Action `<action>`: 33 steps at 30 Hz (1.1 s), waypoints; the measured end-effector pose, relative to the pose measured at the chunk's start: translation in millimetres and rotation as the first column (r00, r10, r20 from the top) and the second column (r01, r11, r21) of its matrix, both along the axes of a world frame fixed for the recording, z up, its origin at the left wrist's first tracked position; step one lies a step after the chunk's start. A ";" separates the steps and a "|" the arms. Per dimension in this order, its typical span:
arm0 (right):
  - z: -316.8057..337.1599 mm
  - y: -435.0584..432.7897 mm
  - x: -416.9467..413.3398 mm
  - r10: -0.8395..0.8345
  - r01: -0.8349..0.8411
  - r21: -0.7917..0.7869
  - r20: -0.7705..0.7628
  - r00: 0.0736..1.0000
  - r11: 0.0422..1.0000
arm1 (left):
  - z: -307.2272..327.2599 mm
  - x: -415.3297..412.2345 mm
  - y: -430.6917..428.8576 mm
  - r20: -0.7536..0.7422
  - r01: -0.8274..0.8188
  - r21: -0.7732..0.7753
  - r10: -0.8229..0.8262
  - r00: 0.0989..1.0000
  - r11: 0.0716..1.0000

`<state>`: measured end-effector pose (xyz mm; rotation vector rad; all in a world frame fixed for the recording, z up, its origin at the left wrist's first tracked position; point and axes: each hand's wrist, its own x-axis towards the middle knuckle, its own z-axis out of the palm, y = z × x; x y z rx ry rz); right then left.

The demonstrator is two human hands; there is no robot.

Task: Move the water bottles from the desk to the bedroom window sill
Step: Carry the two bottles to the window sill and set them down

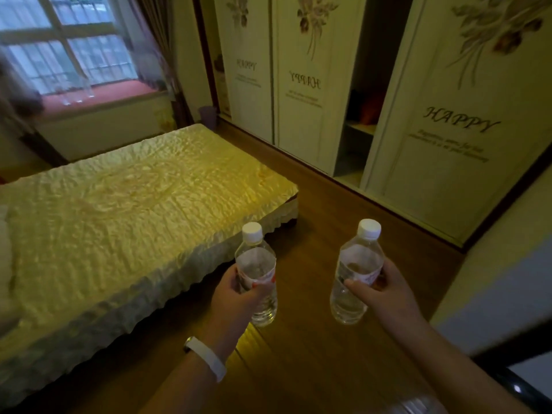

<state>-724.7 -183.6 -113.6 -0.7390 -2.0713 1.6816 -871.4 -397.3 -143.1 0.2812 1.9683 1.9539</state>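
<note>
I carry two clear water bottles with white caps, both upright over the wooden floor. My left hand [239,294] is closed around the middle of the left bottle [257,264]. The right bottle [357,264] sits in the grip of my right hand [379,291]. Far off at the upper left lies the red window sill [119,92] under the window, and several clear bottles [76,91] stand on it, blurred.
A bed with a yellow cover [119,210] fills the left between me and the sill. A white wardrobe [298,85] with one open section lines the right. Wooden floor [313,204] runs between them. A purple bin [208,116] stands by the curtain.
</note>
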 end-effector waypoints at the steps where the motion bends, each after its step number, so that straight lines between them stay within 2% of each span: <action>1: -1.7 8.1 -7.4 0.000 0.000 0.001 0.003 1.000 1.000 | -1.1 -10.1 8.7 0.004 0.017 -0.004 -0.017 1.000 1.000; 5: -10.6 42.4 -36.9 0.042 -0.042 0.006 0.040 0.998 0.999 | -7.0 -47.7 49.0 0.021 0.080 -0.007 -0.080 0.997 0.997; 13: -43.7 148.3 -131.9 -0.027 0.029 -0.027 0.076 0.997 0.999 | -16.6 -130.0 153.5 0.027 0.091 -0.064 -0.089 0.996 0.994; 18: -42.8 225.3 -181.6 -0.014 0.021 -0.104 0.069 0.998 0.994 | -6.5 -181.4 233.6 0.017 0.109 -0.098 -0.108 0.994 0.989; 24: -34.6 311.2 -235.3 -0.010 0.017 -0.119 0.059 0.998 0.993 | 5.1 -233.9 323.5 0.016 0.112 -0.077 -0.112 0.994 0.991; 33: -46.2 385.0 -318.4 -0.037 0.049 -0.147 0.084 0.996 0.988 | -5.4 -321.8 401.7 0.033 0.144 -0.039 -0.142 0.989 0.989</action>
